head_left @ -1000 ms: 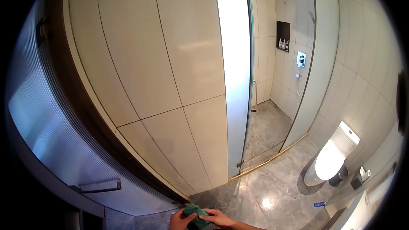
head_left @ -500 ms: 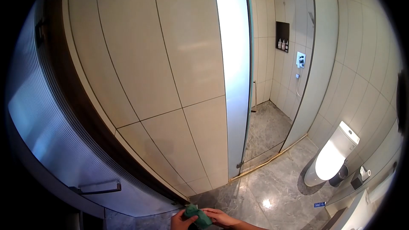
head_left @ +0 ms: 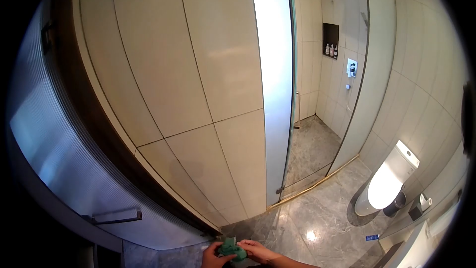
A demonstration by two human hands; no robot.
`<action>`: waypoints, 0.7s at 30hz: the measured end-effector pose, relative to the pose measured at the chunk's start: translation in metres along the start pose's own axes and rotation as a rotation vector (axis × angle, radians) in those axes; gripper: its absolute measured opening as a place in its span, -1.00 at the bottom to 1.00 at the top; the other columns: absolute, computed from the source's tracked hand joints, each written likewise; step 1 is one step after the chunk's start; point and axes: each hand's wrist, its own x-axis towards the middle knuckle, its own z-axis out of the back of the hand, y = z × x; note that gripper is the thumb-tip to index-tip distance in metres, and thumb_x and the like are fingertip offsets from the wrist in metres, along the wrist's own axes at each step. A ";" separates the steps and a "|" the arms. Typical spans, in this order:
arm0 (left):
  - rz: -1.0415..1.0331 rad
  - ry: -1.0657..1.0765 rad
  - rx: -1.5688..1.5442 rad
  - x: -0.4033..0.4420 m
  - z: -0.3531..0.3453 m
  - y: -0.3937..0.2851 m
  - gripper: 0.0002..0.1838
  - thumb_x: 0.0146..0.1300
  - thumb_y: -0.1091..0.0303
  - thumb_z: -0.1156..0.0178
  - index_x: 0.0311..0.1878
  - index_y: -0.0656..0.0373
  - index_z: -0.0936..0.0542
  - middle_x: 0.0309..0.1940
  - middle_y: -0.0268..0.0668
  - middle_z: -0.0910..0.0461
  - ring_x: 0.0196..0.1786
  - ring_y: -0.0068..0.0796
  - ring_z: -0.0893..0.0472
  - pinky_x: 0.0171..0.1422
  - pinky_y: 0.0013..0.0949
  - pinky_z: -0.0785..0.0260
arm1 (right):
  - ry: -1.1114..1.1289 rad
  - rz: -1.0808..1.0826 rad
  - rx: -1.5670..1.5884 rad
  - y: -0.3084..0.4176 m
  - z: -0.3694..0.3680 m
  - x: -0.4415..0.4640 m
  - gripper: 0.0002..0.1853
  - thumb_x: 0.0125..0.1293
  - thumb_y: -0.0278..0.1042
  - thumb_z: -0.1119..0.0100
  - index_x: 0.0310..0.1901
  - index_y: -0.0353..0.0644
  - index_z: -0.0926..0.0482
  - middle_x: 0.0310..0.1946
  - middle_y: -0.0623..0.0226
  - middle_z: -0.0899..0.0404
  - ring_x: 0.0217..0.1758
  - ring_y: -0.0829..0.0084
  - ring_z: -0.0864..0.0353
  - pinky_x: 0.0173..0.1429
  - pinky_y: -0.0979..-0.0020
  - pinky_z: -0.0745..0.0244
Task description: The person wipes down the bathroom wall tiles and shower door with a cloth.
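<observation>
the person's left hand (head_left: pixel 211 256) grasped a green cloth (head_left: pixel 229 244) and the right hand (head_left: pixel 257 252) pinched its edge, low in view above the grey floor (head_left: pixel 322 248). already lifted, it was bunched, not spread; what remained was unclear.

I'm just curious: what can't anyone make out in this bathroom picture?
- Head view, green bundle: underside faces away; the left hand covers part.
- Head view, right forearm: cut off by the bottom edge.
- Head view, bottles in the wall niche: labels too small.
- Head view, blue item: print too small.
</observation>
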 end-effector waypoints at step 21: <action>-0.085 -0.089 -0.037 0.011 0.005 0.007 -0.68 0.17 0.61 -0.19 0.00 0.21 -0.45 -0.16 -0.29 -0.58 -0.14 -0.52 -0.57 -0.04 -0.46 -0.44 | 0.008 0.321 -0.475 0.017 -0.029 -0.022 -0.77 0.32 -0.35 -0.21 -0.04 -0.21 -0.51 -0.32 0.50 -0.51 -0.29 0.67 -0.45 -0.23 0.55 -0.41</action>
